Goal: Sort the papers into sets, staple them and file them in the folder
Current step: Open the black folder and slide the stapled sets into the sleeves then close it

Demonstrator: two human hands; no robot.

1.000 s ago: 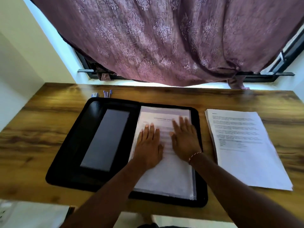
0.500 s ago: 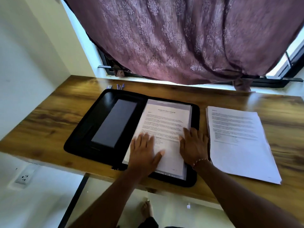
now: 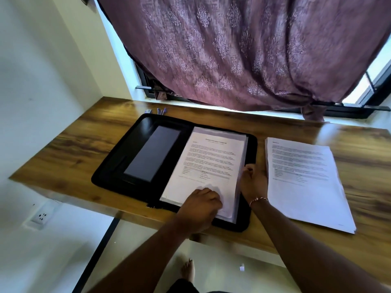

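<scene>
Black folder (image 3: 135,142) holds smooth, rectangular white papers (image 3: 211,161).

I wear a thin pink-and-white bracelet (image 3: 258,200) below my right hand (image 3: 252,182); forearms (image 3: 148,256) bare, foot (image 3: 188,270) bare at six o'clock.

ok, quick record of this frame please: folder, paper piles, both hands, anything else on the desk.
folder: black, open flat on the desk
filed papers: printed stack in the folder's right half
loose stack: on the desk right of the folder, apart from it
left hand: on the filed papers' near end, fingers bent; grip unclear
right hand: fingers curled at the filed papers' right edge
pens: beyond the folder's far edge
</scene>
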